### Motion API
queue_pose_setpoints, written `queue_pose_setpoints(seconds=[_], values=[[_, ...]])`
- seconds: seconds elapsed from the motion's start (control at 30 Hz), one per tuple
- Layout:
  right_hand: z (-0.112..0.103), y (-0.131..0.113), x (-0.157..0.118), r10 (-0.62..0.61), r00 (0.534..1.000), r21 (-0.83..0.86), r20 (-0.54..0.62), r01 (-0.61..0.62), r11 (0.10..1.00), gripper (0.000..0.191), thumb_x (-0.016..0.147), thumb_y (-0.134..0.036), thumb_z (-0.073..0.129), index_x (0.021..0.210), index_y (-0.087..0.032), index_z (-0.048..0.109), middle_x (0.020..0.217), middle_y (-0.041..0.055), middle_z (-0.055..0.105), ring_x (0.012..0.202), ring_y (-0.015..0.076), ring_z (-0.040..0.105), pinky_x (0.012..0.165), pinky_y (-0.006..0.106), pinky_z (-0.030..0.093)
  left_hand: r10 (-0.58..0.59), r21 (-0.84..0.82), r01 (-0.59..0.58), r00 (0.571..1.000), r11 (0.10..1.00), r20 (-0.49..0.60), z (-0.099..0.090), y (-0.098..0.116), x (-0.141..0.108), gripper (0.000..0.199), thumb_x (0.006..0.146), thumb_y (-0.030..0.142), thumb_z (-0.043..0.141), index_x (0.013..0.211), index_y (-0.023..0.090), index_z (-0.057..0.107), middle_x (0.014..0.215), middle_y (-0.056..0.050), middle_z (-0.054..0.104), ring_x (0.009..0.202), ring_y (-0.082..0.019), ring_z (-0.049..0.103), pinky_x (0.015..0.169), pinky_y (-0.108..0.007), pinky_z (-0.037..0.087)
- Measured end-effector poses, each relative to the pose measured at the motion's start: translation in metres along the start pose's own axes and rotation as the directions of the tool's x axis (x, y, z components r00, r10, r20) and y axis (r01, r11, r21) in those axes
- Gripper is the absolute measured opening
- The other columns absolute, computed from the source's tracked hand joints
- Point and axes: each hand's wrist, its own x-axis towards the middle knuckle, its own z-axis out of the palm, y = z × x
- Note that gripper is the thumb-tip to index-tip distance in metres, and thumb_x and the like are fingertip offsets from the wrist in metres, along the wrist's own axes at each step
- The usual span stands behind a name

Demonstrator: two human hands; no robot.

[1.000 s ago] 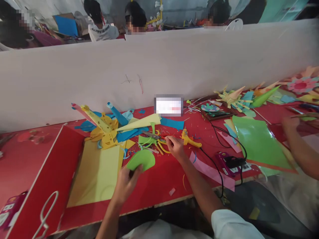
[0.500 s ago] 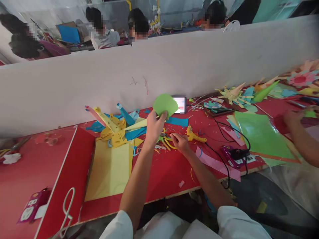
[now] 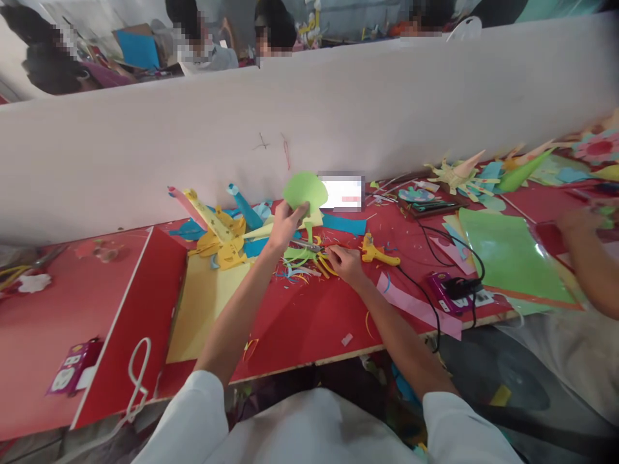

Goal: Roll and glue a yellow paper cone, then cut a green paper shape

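Note:
My left hand (image 3: 286, 222) pinches the lower edge of a green, fan-shaped paper piece (image 3: 304, 191), held up in front of a lit screen (image 3: 341, 193). To its right, my right hand (image 3: 345, 261) is closed low over the table beside a pile of paper scraps (image 3: 294, 264). What its fingers grip is too small to name. Metal scissor-like blades (image 3: 307, 245) lie across the scraps left of that hand. A yellow glue gun (image 3: 380, 251) rests just right of my right hand.
Rolled paper cones and yellow cut-outs (image 3: 227, 250) stand at the left, above yellow sheets (image 3: 200, 309). A pink strip (image 3: 420, 306), a purple box (image 3: 447, 291) with a black cable and a green sheet (image 3: 512, 254) lie right. Another person's hand (image 3: 578, 225) works at far right.
My left hand has moved left with the green paper, uncovering more of the screen. The metal blades and more scraps now show between my hands. The view has shifted slightly.

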Motion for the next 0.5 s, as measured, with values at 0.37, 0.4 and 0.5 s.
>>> queue_pose_setpoints(seconds=[0.37, 0.4, 0.5], values=[[-0.014, 0.014, 0.018, 0.165, 0.962, -0.303, 0.216, -0.095, 0.948, 0.014, 0.104, -0.026, 0.059, 0.105, -0.02, 0.071, 0.108, 0.0135, 0.071, 0.112, 0.0304, 0.064, 0.094, 0.038, 0.05, -0.205, -0.09, 0.192, 0.963, 0.977, -0.173, -0.066, -0.086, -0.078, 0.051, 0.065, 0.058, 0.09, 0.085, 0.019, 0.064, 0.067, 0.005, 0.051, 0.054, -0.006, 0.033, 0.051, -0.022, 0.025], [-0.016, 0.015, 0.018, 0.182, 0.949, -0.331, 0.256, -0.091, 0.939, 0.012, 0.102, -0.026, 0.062, 0.106, -0.019, 0.071, 0.108, 0.0137, 0.071, 0.113, 0.0316, 0.064, 0.096, 0.04, 0.05, -0.215, -0.083, 0.204, 0.963, 0.975, -0.164, -0.067, -0.089, -0.08, 0.052, 0.064, 0.057, 0.091, 0.086, 0.019, 0.065, 0.068, 0.005, 0.054, 0.055, -0.007, 0.036, 0.051, -0.022, 0.027], [-0.02, 0.018, 0.013, 0.193, 0.913, -0.363, 0.36, -0.054, 0.93, 0.018, 0.099, -0.031, 0.069, 0.112, -0.018, 0.071, 0.113, 0.0144, 0.07, 0.113, 0.0336, 0.064, 0.097, 0.044, 0.05, -0.241, -0.067, 0.233, 0.959, 0.97, -0.151, -0.067, -0.096, -0.082, 0.055, 0.065, 0.057, 0.092, 0.095, 0.017, 0.069, 0.081, 0.001, 0.065, 0.064, -0.01, 0.048, 0.056, -0.022, 0.037]])
